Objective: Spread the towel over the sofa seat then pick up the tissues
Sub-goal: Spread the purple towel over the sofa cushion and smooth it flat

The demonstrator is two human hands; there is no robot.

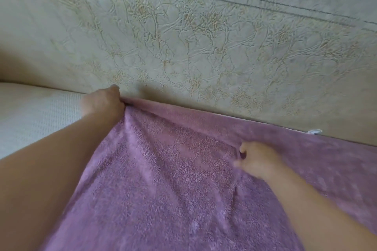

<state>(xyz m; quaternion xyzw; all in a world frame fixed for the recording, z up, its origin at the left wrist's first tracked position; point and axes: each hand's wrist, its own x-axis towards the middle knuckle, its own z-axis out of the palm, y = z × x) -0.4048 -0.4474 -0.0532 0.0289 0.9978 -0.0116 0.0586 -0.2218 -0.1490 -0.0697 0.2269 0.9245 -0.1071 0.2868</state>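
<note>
Mauve terry towel (173,179) partly spread on cream sofa seat (30,120), wrinkled. Left hand (102,102) fingers pinching its back corner; right hand (257,159) fingers curled, gripping a fold. Tissues unseen, pickup pending.

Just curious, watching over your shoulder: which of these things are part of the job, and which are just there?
Part of the job:
purple towel
sofa seat
left hand
right hand

Just there:
sofa backrest
small white tag

No tissues in view.
</note>
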